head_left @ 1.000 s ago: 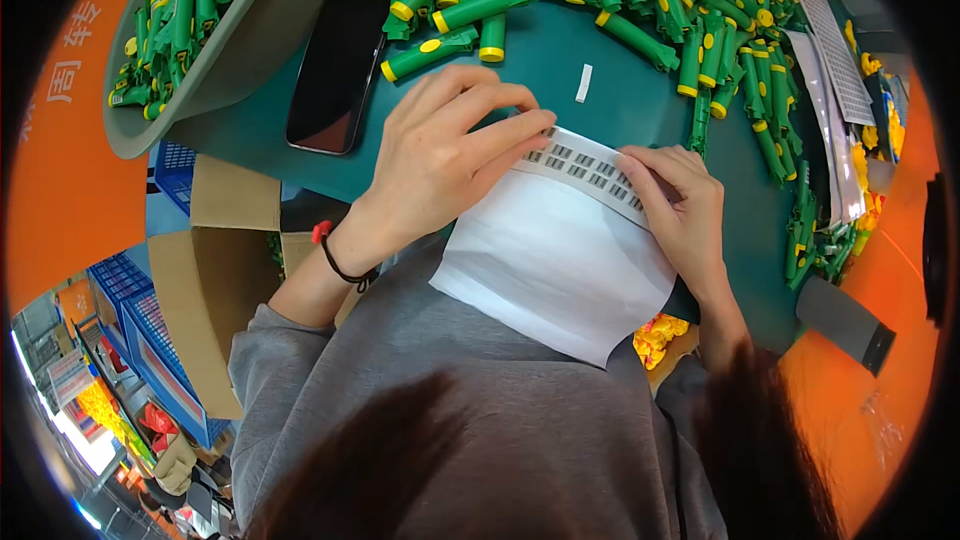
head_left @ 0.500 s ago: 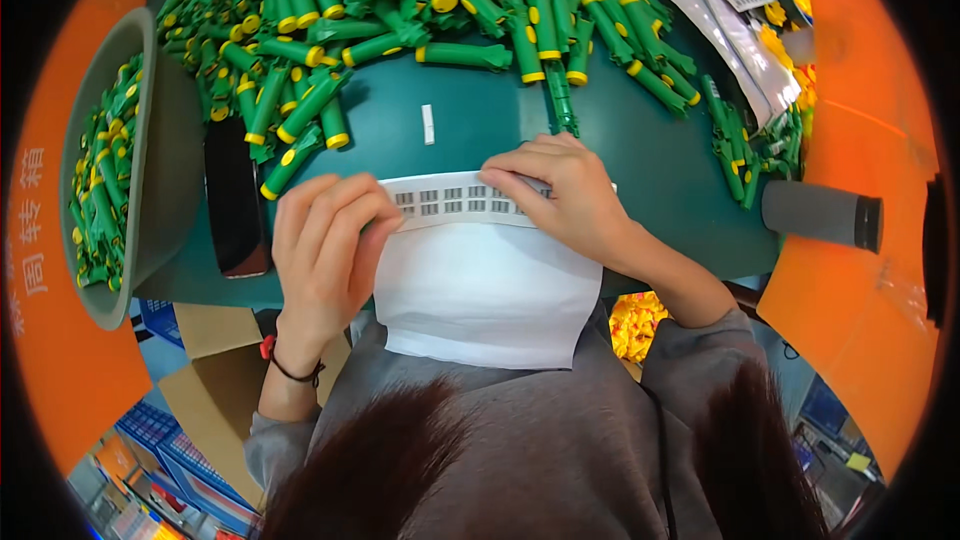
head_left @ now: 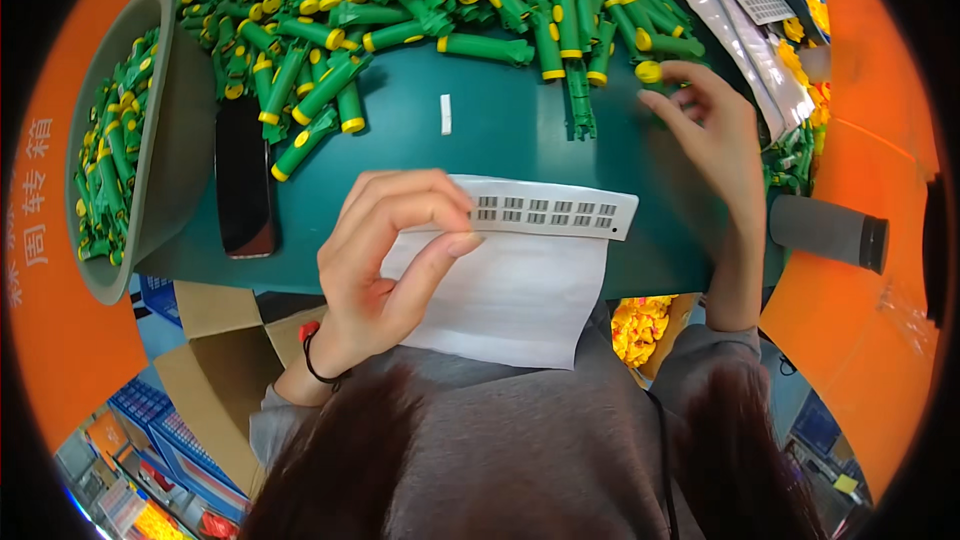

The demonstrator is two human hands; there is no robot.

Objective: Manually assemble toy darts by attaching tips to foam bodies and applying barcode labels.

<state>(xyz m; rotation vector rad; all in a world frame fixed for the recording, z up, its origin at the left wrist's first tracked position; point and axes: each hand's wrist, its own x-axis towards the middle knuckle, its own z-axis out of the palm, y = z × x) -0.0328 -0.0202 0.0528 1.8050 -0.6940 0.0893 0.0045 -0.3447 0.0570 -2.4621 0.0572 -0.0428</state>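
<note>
Dozens of green tubes with yellow caps lie heaped on the teal table, above both hands. A grey basin of the same tubes sits left of the left hand, a black phone between them. That hand pinches the white label sheet, thumb and fingertips closed on its upper left edge. Spread open, the right hand hovers beside a loose yellow cap, gripping nothing.
</note>
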